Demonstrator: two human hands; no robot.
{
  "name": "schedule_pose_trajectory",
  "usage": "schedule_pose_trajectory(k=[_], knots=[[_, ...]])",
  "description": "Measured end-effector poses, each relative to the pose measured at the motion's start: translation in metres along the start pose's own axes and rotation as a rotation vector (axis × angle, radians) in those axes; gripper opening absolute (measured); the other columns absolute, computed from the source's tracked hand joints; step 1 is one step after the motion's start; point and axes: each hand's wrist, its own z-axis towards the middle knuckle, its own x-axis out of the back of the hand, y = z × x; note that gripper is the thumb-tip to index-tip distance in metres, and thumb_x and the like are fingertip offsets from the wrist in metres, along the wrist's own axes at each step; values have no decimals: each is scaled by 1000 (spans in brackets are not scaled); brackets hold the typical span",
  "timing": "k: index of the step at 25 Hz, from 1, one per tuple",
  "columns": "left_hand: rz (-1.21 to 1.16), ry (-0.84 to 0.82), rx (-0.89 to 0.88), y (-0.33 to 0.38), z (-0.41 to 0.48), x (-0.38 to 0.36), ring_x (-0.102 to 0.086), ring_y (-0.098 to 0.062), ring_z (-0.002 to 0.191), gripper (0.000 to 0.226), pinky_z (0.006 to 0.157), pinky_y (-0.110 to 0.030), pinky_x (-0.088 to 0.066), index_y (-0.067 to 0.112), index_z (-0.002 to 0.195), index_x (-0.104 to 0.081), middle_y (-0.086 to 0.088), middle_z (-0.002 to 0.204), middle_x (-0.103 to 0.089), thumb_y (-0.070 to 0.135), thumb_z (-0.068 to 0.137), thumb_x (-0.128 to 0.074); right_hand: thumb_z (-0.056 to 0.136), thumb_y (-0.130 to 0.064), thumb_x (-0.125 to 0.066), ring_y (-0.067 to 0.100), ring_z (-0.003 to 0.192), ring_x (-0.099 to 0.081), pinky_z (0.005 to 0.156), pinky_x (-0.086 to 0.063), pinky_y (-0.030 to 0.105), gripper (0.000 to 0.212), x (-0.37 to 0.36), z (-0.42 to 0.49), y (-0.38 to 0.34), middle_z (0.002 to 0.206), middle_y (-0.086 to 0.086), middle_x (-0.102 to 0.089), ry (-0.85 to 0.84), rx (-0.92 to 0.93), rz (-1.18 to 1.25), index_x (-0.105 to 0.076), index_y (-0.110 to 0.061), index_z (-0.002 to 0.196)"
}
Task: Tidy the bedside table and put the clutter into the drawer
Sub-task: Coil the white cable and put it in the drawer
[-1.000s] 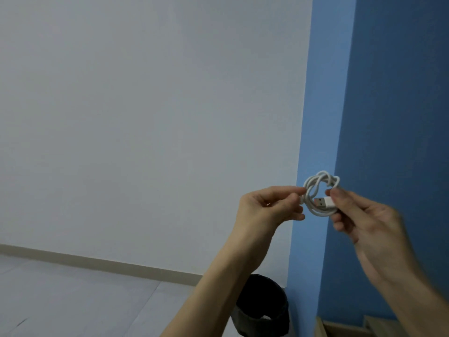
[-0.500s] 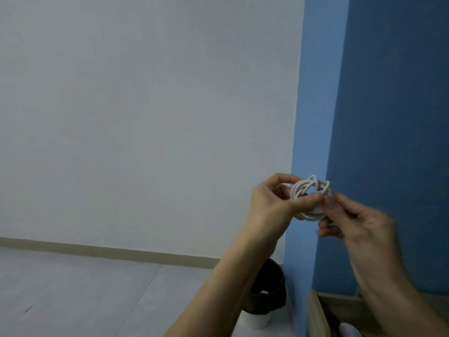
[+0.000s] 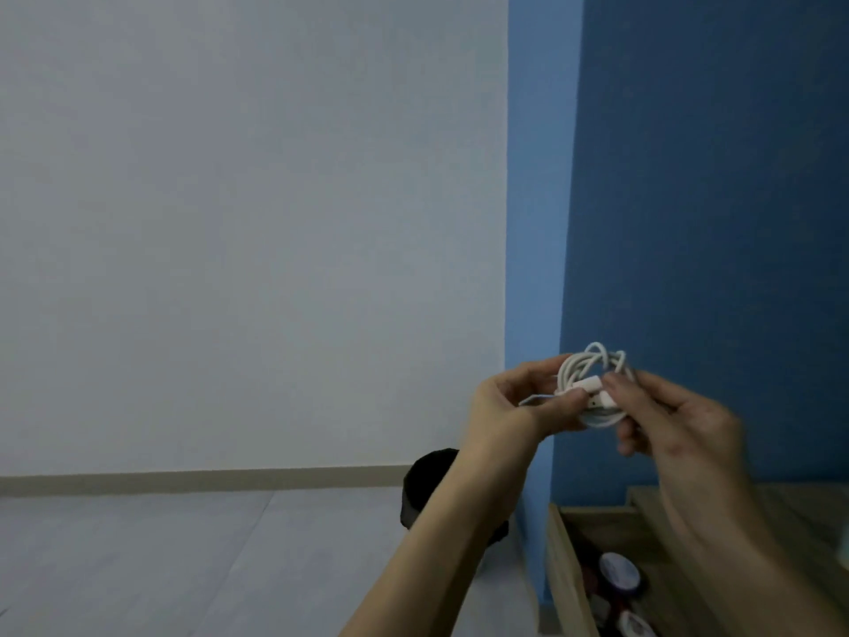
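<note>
Both hands are raised in front of the blue wall with a coiled white USB cable (image 3: 592, 367) between them. My left hand (image 3: 510, 409) pinches the coil's left side with thumb and fingers. My right hand (image 3: 666, 418) holds the right side, its fingertips at the white plug ends. Below them the wooden drawer (image 3: 563, 572) stands open at the lower right, with a round lidded jar (image 3: 619, 571) and other small items inside. The bedside table top (image 3: 790, 512) shows behind my right forearm.
A black-lined bin (image 3: 427, 489) stands on the grey floor left of the drawer, partly behind my left forearm. A white wall fills the left, a blue wall (image 3: 712, 177) the right.
The view has tilted down, so the open drawer and its contents now show. Both hands stay on the coil; the right fingers have shifted along the plug ends.
</note>
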Motion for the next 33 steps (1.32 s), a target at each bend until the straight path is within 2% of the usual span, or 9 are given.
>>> schedule_pose_trajectory(k=[3, 7, 13, 15, 17, 19, 23, 26, 33], knots=[[17, -2, 92, -32, 6, -4, -66, -6, 65, 29, 59, -16, -53, -3, 109, -66, -8, 84, -69, -12, 82, -59, 70, -33, -70, 6, 51, -60, 49, -50, 17, 10, 21, 1, 30, 58, -6, -70, -18, -100, -38, -75, -24, 73], [85, 32, 239, -100, 11, -13, -69, -16, 75, 28, 69, -25, -58, -5, 108, -67, -18, 94, -71, -10, 80, -63, 33, -67, -79, 26, 82, -72, 75, -55, 37, 79, 56, -5, 97, 88, 7, -76, -6, -298, -31, -75, -15, 93], [271, 30, 432, -224, 18, -26, -66, -28, 79, 29, 75, -42, -57, 1, 96, -73, -20, 90, -71, 0, 67, -73, 6, -60, -84, 15, 65, -71, 52, -54, 18, 98, 102, -24, 205, 72, 3, -76, 101, -592, 122, -70, -7, 88], [364, 46, 490, -262, 19, -29, -70, -28, 77, 19, 73, -46, -59, 14, 80, -73, -16, 86, -74, 5, 65, -77, 16, -53, -88, 16, 68, -71, 53, -54, 19, 89, 113, -29, 237, 74, 4, -76, 109, -675, 96, -70, -6, 90], [453, 82, 533, -298, 21, -33, -71, -29, 80, 21, 74, -49, -59, 22, 72, -65, -13, 85, -73, 6, 66, -77, 58, -25, -85, 22, 73, -68, 57, -53, 22, 46, 122, -32, 260, 82, 11, -72, 119, -758, 81, -68, -2, 95], [513, 72, 546, -327, 25, -40, -70, -22, 82, 19, 77, -43, -58, 24, 75, -64, -7, 87, -72, 9, 70, -74, 80, 0, -64, 17, 68, -65, 53, -52, 17, 8, 135, -33, 285, 83, 12, -67, 171, -791, 22, -65, -4, 86], [661, 28, 466, -359, 31, -35, -48, -4, 114, 29, 99, -24, -44, 24, 110, -66, 7, 125, -51, 18, 82, -64, 79, 0, -65, 17, 66, -65, 50, -51, 17, 20, 149, -29, 332, 93, 16, -66, 273, -850, -26, -66, 0, 100], [630, 85, 461, -386, 36, -23, -25, -8, 140, 58, 117, -36, -29, 25, 138, -45, 9, 153, -25, 12, 82, -55, 78, 0, -66, 22, 73, -60, 53, -51, 20, 34, 150, -21, 374, 89, 16, -65, 359, -925, -77, -61, 5, 112], [347, 181, 532, -425, 29, -14, -36, 1, 136, 74, 116, -31, -31, 32, 146, -28, 14, 149, -39, -1, 82, -46, 74, -9, -74, 31, 85, -63, 72, -45, 30, 24, 140, -28, 445, 82, 15, -66, 245, -921, -350, -70, 2, 96]])
